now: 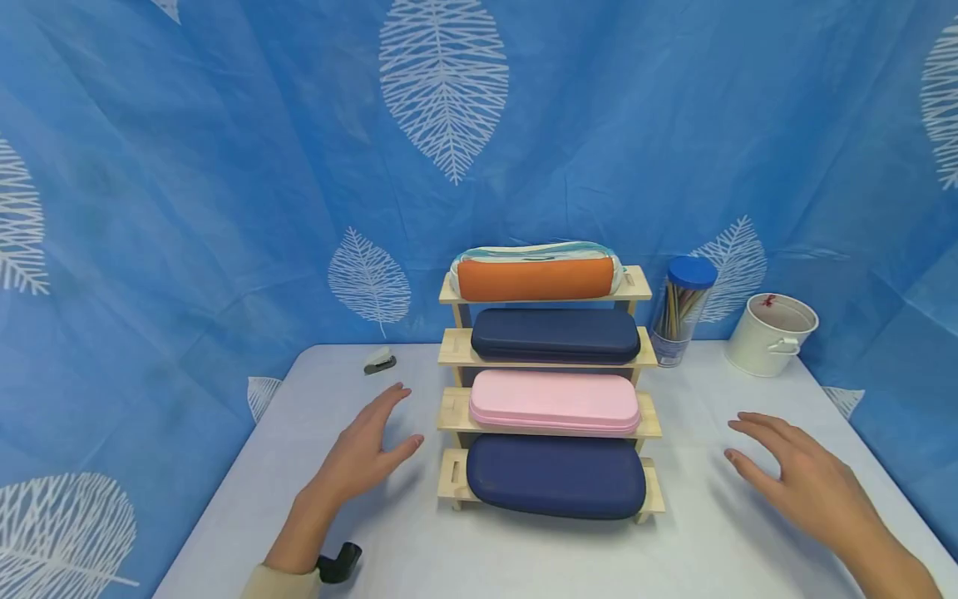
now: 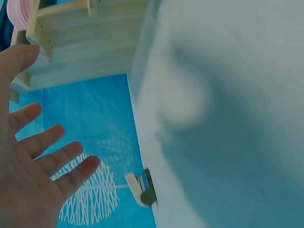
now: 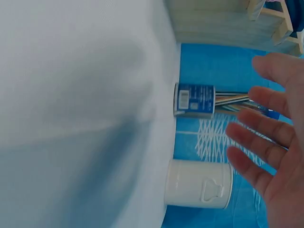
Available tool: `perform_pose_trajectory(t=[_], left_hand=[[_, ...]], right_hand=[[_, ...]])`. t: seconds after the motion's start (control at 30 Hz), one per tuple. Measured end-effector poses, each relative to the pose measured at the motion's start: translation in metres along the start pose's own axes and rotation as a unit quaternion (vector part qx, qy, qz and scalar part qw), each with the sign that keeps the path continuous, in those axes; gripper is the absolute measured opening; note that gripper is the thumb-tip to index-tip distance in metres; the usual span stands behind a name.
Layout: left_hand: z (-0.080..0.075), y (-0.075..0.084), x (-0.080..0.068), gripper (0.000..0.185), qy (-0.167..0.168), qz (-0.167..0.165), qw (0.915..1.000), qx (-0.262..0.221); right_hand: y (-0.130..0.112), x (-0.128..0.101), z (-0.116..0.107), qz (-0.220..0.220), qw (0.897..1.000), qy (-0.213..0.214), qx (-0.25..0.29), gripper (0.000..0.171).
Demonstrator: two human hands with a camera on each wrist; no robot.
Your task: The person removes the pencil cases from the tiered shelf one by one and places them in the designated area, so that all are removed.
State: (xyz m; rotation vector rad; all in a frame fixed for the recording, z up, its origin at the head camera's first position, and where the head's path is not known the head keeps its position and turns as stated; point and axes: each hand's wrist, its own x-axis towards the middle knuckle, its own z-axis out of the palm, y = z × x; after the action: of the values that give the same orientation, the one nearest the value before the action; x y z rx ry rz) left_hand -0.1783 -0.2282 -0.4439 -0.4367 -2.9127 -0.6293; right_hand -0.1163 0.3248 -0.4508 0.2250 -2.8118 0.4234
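A stepped wooden rack (image 1: 452, 413) stands mid-table with a case on each tier: an orange pouch (image 1: 535, 278) on top, a navy case (image 1: 555, 335), a pink case (image 1: 555, 401) and a large navy case (image 1: 556, 476) at the bottom. My left hand (image 1: 370, 449) hovers open just left of the rack's lower tiers, fingers spread (image 2: 45, 156), holding nothing. My right hand (image 1: 793, 474) hovers open to the right of the rack, fingers straight (image 3: 263, 142), also holding nothing.
A small stapler (image 1: 379, 360) lies at the table's back left. A clear jar with a blue lid (image 1: 681, 312) holding sticks and a white bucket (image 1: 771, 335) stand at the back right. A blue leaf-print cloth hangs behind. A white cloth covers the table (image 1: 524, 549).
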Motion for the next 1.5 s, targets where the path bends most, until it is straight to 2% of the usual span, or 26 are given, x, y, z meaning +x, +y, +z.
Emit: perform_pose_trajectory(t=[0.17,0.27,0.4,0.67,0.9,1.0,1.13,1.27,1.4,1.5], left_hand=[[0.007,0.013,0.009,0.079,-0.012,-0.015,0.9958,-0.089],[0.012,0.020,0.013,0.079,-0.018,-0.020,0.9893,-0.143],[0.018,0.025,0.020,0.082,-0.021,-0.023,0.9810,-0.191],[0.028,0.030,0.029,0.085,-0.032,-0.001,0.9703,-0.240],[0.031,0.034,0.031,0.085,-0.024,0.000,0.9630,-0.268],[0.033,0.033,0.032,0.085,-0.035,-0.003,0.9511,-0.307],[0.033,0.031,0.034,0.085,-0.060,-0.004,0.9254,-0.374],[0.034,0.030,0.034,0.083,-0.074,-0.012,0.9021,-0.425],[0.035,0.032,0.034,0.082,-0.075,-0.020,0.8898,-0.450],[0.036,0.034,0.033,0.083,-0.069,-0.031,0.8894,-0.451]], right_hand=[[-0.012,0.000,-0.001,0.006,0.998,-0.006,0.056,0.043],[-0.020,0.000,-0.001,0.027,0.996,-0.024,0.076,0.047],[-0.030,-0.002,0.002,0.038,0.992,-0.034,0.116,0.048],[-0.047,-0.007,0.017,-0.025,0.980,-0.021,0.197,0.050],[-0.062,-0.007,0.024,-0.076,0.961,-0.019,0.265,0.058],[-0.068,-0.008,0.027,-0.097,0.953,-0.021,0.287,0.059],[-0.074,-0.007,0.032,-0.129,0.945,-0.021,0.298,0.064],[-0.080,-0.009,0.036,-0.125,0.953,-0.010,0.276,0.067],[-0.086,-0.013,0.041,-0.100,0.959,-0.002,0.265,0.068],[-0.091,-0.013,0.043,-0.102,0.957,-0.001,0.272,0.070]])
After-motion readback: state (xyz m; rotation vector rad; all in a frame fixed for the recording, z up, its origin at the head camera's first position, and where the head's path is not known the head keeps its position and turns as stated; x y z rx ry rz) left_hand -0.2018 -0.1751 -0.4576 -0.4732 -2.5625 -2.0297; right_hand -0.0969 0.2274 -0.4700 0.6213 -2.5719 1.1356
